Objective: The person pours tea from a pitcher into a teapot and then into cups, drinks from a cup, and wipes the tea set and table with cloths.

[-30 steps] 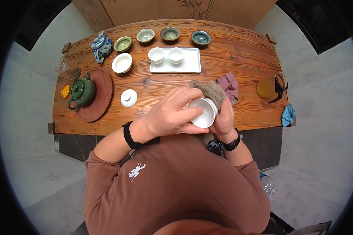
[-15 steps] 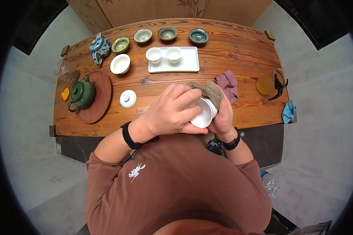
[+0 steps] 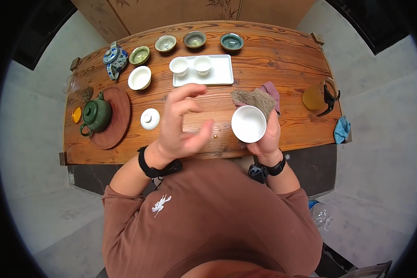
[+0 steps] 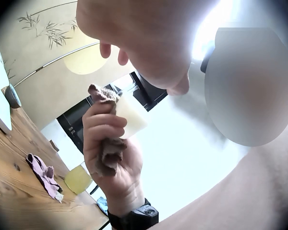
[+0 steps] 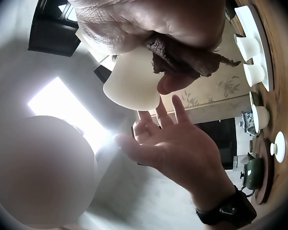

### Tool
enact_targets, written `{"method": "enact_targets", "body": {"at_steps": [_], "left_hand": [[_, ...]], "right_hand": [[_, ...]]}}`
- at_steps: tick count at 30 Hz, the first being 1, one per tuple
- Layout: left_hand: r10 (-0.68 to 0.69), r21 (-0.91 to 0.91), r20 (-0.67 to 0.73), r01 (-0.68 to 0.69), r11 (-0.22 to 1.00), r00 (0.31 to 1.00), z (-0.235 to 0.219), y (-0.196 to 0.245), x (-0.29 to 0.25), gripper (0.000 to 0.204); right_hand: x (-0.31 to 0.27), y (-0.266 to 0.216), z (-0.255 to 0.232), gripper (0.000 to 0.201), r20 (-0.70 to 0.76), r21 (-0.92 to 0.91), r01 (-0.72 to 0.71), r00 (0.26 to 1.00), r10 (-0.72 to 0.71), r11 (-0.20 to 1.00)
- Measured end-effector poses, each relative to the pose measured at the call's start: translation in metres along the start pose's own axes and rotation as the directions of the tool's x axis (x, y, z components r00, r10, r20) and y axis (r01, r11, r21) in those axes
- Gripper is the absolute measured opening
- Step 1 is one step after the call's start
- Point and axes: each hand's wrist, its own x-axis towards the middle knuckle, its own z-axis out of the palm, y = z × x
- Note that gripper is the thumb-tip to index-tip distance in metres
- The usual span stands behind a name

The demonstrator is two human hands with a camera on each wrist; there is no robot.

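Note:
A white porcelain tea bowl (image 3: 249, 124) is held up by my right hand (image 3: 269, 142), its open mouth facing the head camera. Between that palm and the bowl runs a fuzzy brown cloth (image 3: 255, 100), which the curled fingers grip too, as the left wrist view shows on the cloth (image 4: 110, 155). To the left of the bowl my left hand (image 3: 180, 127) hovers apart from it with loosely bent, spread fingers and nothing in them. Beyond the left hand a white knobbed lid (image 3: 150, 119) lies on the wooden table (image 3: 282, 69).
Two white cups (image 3: 202, 65) stand on a white tray (image 3: 224, 69). Several glazed bowls (image 3: 194, 40) line the back. A green teapot (image 3: 97, 114) sits on a round board (image 3: 120, 106) at left. A pitcher of yellow liquid (image 3: 314, 98) and blue cloth (image 3: 342, 129) are at right.
My left hand has come out of the bowl and moved left, its fingers spreading. The bowl in my right hand has turned so its mouth faces up toward the head camera.

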Motion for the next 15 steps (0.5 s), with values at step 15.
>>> {"method": "enact_targets", "body": {"at_steps": [15], "left_hand": [[0.073, 0.103, 0.254, -0.102, 0.989, 0.964, -0.018, -0.010, -0.006, 0.018]], "right_hand": [[0.007, 0.000, 0.000, 0.052, -0.113, 0.067, -0.083, 0.989, 0.090, 0.994]]}}
